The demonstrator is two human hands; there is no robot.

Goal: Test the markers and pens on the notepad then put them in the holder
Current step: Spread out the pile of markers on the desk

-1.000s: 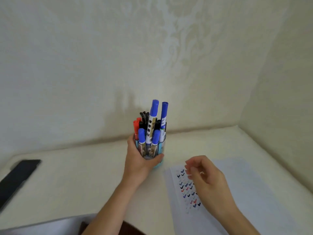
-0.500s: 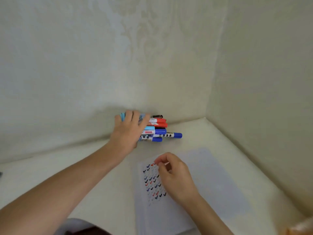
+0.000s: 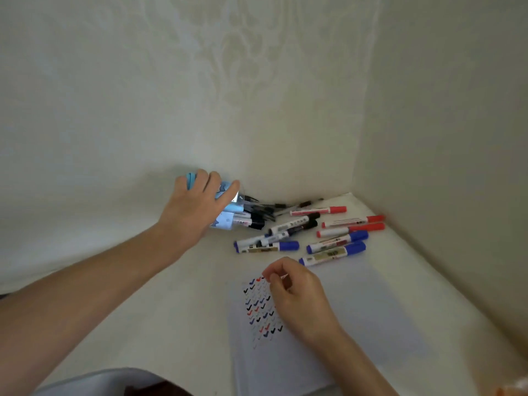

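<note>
My left hand (image 3: 197, 205) grips the light blue holder (image 3: 225, 221), tipped on its side with its mouth to the right. Black pens (image 3: 257, 208) still stick out of it. Several markers lie spilled on the table beyond: red ones (image 3: 353, 222), blue ones (image 3: 334, 252) and black-capped ones (image 3: 294, 224). The white notepad (image 3: 357, 324) lies at the front right, with rows of small blue, red and black check marks (image 3: 258, 307) on its left side. My right hand (image 3: 297, 292) rests on the notepad over those marks, fingers loosely curled and holding nothing.
The cream table (image 3: 171, 310) ends in a corner: a patterned wall (image 3: 200, 95) behind and a side wall (image 3: 443, 138) on the right, close to the spilled markers. A grey object's edge (image 3: 94, 381) shows at the bottom left.
The upright holder has been tipped over by my left hand, and most markers have slid out onto the table to the right. My right hand stays on the notepad.
</note>
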